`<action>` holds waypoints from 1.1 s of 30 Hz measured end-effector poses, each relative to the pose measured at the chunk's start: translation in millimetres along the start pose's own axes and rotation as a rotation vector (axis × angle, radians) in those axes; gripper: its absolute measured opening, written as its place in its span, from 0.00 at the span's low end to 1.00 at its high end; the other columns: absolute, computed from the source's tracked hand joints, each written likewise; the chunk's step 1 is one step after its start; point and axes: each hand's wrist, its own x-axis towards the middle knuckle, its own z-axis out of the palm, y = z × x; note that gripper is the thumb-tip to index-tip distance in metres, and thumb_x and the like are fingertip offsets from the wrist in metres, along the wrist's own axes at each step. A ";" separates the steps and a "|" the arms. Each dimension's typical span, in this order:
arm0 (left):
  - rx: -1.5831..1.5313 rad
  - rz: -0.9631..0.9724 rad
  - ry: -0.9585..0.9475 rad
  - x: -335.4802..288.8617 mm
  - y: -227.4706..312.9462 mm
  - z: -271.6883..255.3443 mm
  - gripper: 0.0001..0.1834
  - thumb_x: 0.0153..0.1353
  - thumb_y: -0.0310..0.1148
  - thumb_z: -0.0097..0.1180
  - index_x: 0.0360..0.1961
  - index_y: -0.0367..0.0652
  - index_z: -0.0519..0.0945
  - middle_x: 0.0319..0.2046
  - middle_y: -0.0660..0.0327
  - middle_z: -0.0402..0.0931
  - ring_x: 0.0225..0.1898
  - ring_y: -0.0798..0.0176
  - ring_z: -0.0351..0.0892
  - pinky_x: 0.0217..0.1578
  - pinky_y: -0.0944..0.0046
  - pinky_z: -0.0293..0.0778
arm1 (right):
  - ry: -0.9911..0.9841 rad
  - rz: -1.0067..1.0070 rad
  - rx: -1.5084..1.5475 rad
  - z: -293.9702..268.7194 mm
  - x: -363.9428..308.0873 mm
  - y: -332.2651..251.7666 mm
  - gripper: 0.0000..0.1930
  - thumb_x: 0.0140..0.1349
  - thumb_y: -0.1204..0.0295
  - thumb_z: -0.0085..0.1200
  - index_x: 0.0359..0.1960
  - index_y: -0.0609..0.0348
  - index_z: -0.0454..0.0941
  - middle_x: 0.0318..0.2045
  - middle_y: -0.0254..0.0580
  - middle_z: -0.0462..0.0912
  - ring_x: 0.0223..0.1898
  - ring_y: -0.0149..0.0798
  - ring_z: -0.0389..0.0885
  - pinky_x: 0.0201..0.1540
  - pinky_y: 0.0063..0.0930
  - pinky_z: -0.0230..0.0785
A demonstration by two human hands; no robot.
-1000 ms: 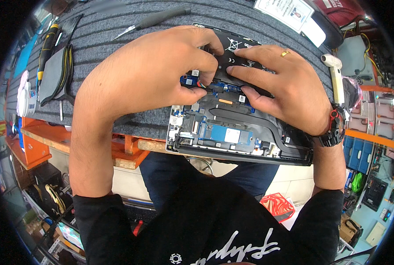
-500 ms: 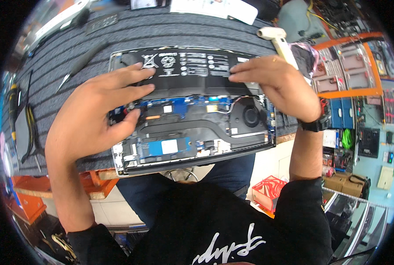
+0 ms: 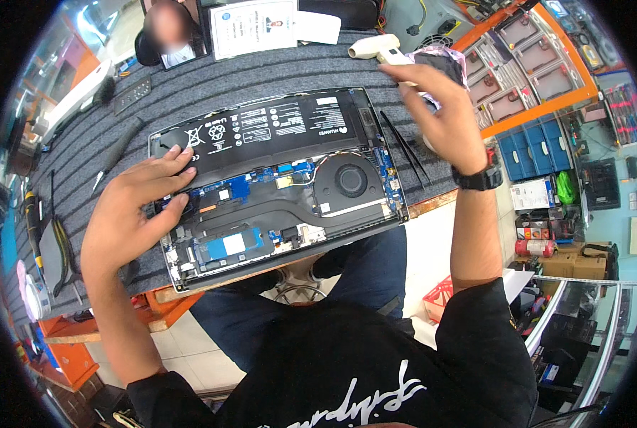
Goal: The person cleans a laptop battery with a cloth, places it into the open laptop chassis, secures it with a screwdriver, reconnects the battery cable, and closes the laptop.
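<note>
An opened laptop base (image 3: 290, 212) lies slightly tilted at the bench's front edge, its inner parts exposed. Along its far side runs a flat black battery (image 3: 282, 135) with white print. A round fan (image 3: 350, 180) is at the right and a blue drive board (image 3: 233, 243) at the near left. My left hand (image 3: 136, 207) rests with spread fingers on the laptop's left end, fingertips on the battery and thumb over the circuit board. Raised off the laptop, my right hand (image 3: 443, 121) has its fingers stretched out beside a white gun-shaped blower (image 3: 375, 48); nothing shows in it.
Black tweezers (image 3: 405, 148) lie right of the laptop. A dark-handled screwdriver (image 3: 118, 151) and pliers (image 3: 61, 257) are at the left on the ridged grey mat (image 3: 190, 96). An orange-framed parts case (image 3: 525, 64) and blue drawers (image 3: 536, 153) stand at the right.
My right hand has left the battery and moved up and away from the laptop. My left hand stays on the laptop's left end. The view has shifted, and the tweezers now show.
</note>
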 end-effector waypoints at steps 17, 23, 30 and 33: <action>0.133 -0.011 0.603 -17.3 -32.1 -40.0 0.10 0.69 0.28 0.59 0.46 0.34 0.85 0.44 0.53 0.85 0.47 0.57 0.84 0.53 0.62 0.74 | -0.253 0.291 -0.303 -67.3 -117.3 44.7 0.23 0.60 0.77 0.60 0.59 0.57 0.79 0.54 0.53 0.83 0.58 0.54 0.79 0.63 0.41 0.71; 0.192 -0.014 0.816 -41.4 -53.6 -61.1 0.11 0.70 0.33 0.61 0.47 0.37 0.88 0.42 0.57 0.88 0.44 0.63 0.84 0.50 0.66 0.75 | -0.024 0.316 -0.194 -51.4 -139.5 87.2 0.13 0.70 0.75 0.58 0.53 0.65 0.82 0.44 0.45 0.85 0.46 0.44 0.84 0.51 0.34 0.74; 0.123 -0.252 0.809 -117.2 -65.3 -97.8 0.13 0.70 0.37 0.62 0.48 0.39 0.88 0.42 0.62 0.88 0.44 0.70 0.82 0.48 0.68 0.75 | 0.013 0.554 0.277 -46.0 -141.2 113.7 0.13 0.73 0.72 0.58 0.56 0.60 0.79 0.41 0.38 0.87 0.36 0.28 0.80 0.42 0.22 0.70; 0.131 -0.280 0.645 -130.8 -78.3 -93.0 0.15 0.67 0.38 0.65 0.47 0.39 0.88 0.42 0.57 0.88 0.44 0.63 0.85 0.47 0.64 0.77 | -0.036 0.422 -0.173 -51.3 -141.6 119.5 0.10 0.73 0.68 0.59 0.48 0.62 0.83 0.43 0.37 0.86 0.41 0.29 0.80 0.43 0.25 0.70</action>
